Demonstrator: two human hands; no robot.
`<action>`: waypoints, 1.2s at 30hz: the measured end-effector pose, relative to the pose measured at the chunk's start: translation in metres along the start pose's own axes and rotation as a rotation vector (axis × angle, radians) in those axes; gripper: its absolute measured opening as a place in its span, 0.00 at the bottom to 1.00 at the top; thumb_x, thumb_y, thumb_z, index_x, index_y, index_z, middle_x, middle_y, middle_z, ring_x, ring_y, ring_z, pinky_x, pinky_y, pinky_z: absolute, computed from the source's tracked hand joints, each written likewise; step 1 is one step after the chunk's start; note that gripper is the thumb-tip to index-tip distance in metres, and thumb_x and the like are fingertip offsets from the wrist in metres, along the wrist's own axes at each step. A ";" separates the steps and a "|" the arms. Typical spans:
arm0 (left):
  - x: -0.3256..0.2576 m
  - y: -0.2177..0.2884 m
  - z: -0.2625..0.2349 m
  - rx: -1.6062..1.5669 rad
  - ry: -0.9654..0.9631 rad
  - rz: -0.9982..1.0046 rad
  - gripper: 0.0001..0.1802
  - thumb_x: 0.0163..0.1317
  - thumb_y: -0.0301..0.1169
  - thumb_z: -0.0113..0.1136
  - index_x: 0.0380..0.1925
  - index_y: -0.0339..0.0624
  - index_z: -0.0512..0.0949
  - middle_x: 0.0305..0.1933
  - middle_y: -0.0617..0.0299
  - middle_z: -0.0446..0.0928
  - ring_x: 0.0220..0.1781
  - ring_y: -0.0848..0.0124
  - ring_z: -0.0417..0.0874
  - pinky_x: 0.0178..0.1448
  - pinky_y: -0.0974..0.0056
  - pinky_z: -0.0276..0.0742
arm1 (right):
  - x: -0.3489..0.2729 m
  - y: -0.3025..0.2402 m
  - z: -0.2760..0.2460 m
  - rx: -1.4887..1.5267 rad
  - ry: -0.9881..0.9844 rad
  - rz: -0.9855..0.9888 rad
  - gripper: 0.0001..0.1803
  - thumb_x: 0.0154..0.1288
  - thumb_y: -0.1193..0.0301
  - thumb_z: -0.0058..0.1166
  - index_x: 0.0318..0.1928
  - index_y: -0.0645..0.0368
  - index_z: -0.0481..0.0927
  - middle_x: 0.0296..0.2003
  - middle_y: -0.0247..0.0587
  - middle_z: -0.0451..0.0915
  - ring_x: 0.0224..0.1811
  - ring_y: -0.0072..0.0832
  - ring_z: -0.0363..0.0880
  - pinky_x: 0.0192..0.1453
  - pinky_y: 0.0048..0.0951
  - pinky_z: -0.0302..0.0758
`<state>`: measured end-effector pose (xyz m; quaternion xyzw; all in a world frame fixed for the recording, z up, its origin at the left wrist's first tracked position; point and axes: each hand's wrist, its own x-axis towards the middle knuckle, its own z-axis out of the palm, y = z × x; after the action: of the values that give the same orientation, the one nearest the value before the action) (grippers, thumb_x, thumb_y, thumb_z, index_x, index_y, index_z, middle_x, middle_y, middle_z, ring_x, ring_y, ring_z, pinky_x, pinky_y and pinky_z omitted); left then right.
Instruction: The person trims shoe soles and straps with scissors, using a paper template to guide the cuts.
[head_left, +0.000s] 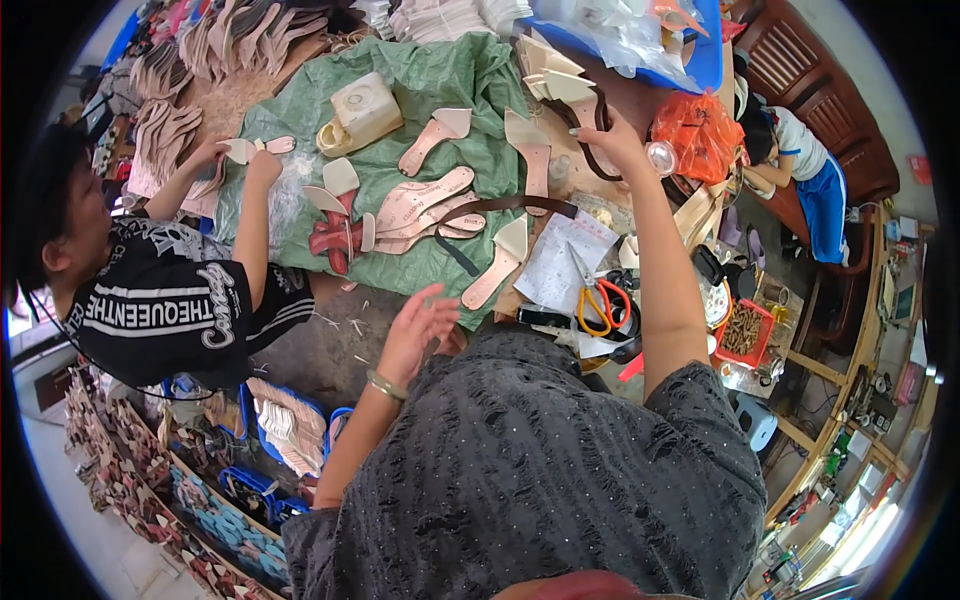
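Observation:
My left hand [425, 325], a bracelet at its wrist, hovers with fingers apart near the table's front edge, holding nothing. The closest piece is a pale insole [498, 265] with a white heel part. Stretched out to the far right, my right hand [612, 145] has its fingers bent round a dark brown strap [601, 108], beside a stack of insoles with white ends [565, 82]. Another brown strap [505, 203] lies across the middle. Several printed insoles [420, 205] and red strapped sandal uppers [335, 238] rest on the green sheet [300, 100].
Orange-handled scissors [600, 305] lie on white paper [562, 255]. A yellowish plastic jug [362, 112] stands on the sheet. At left a co-worker [180, 290] holds an insole [258, 148]. A red plastic bag [697, 135] and blue crate [690, 70] sit far right.

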<state>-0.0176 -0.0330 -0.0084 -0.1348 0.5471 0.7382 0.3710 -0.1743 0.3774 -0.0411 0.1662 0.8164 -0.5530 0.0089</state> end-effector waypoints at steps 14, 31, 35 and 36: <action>0.038 0.082 0.078 -0.232 -0.286 0.467 0.30 0.67 0.42 0.51 0.64 0.38 0.58 0.62 0.53 0.67 0.64 0.64 0.68 0.65 0.59 0.65 | -0.148 -0.085 0.092 1.276 -0.596 0.186 0.29 0.58 0.61 0.60 0.56 0.64 0.70 0.49 0.46 0.78 0.48 0.33 0.79 0.54 0.35 0.76; -0.009 0.080 0.063 -0.336 -0.042 0.479 0.20 0.62 0.30 0.58 0.54 0.38 0.68 0.50 0.58 0.76 0.48 0.70 0.80 0.52 0.64 0.78 | -0.183 -0.115 0.148 1.116 -0.588 0.322 0.32 0.69 0.47 0.38 0.61 0.59 0.66 0.56 0.44 0.73 0.56 0.33 0.74 0.59 0.39 0.72; -0.013 0.087 0.050 -0.310 -0.053 0.452 0.22 0.59 0.31 0.61 0.53 0.38 0.69 0.48 0.59 0.76 0.47 0.71 0.80 0.51 0.65 0.78 | -0.183 -0.114 0.159 1.162 -0.609 0.305 0.33 0.69 0.46 0.36 0.63 0.58 0.64 0.57 0.44 0.72 0.57 0.34 0.73 0.60 0.39 0.72; -0.015 0.089 0.047 -0.310 -0.055 0.450 0.22 0.59 0.31 0.61 0.53 0.38 0.69 0.48 0.59 0.76 0.47 0.71 0.80 0.51 0.65 0.78 | -0.183 -0.115 0.162 1.210 -0.641 0.286 0.33 0.69 0.45 0.35 0.63 0.57 0.64 0.57 0.44 0.72 0.57 0.35 0.73 0.60 0.40 0.71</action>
<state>-0.0593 -0.0072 0.0808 -0.0450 0.4333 0.8805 0.1873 -0.0615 0.1446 0.0362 0.0762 0.2921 -0.9257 0.2279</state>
